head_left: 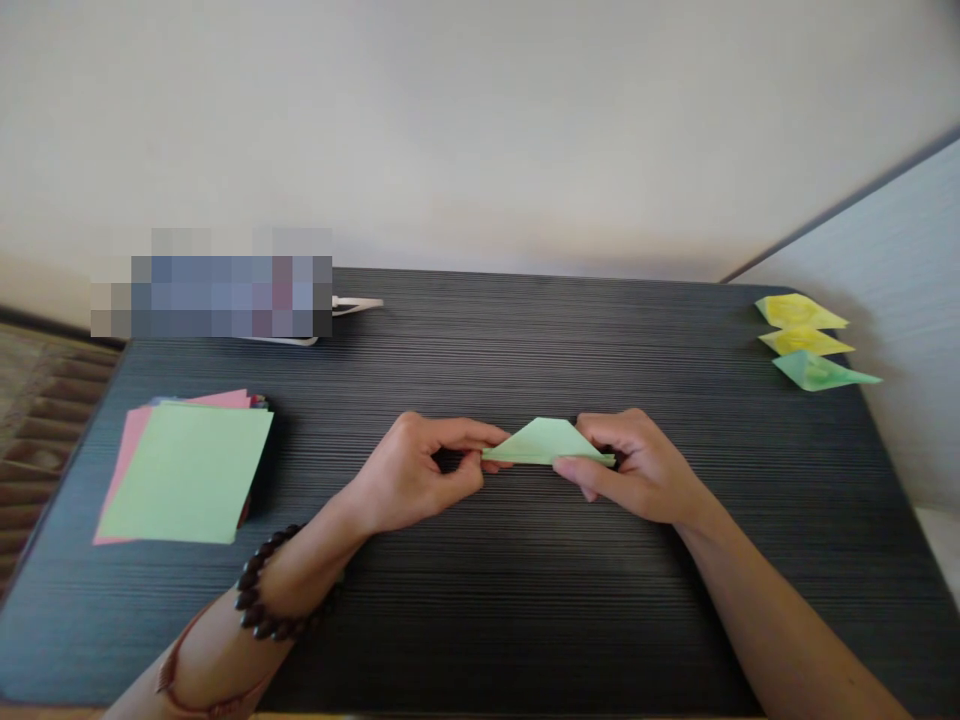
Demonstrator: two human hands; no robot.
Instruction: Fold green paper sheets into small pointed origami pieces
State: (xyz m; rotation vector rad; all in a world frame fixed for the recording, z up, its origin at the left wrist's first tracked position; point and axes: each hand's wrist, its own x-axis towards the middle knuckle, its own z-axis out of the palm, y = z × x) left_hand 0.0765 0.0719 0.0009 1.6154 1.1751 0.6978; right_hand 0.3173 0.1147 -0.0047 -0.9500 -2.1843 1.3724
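A folded light green paper is held between my two hands above the dark table. Its shape is a low trapezoid with a flat top and a long, narrow lower edge. My left hand pinches the left tip with thumb and fingers. At the other end, my right hand grips the paper, its thumb pressed on the near face and its fingers behind, partly hidden. A dark beaded bracelet circles my left wrist.
A stack of square paper, green on top of pink, lies at the left. Folded paper pieces, two yellow and one green, sit at the right edge. A blurred-out object stands at the back left, by the wall.
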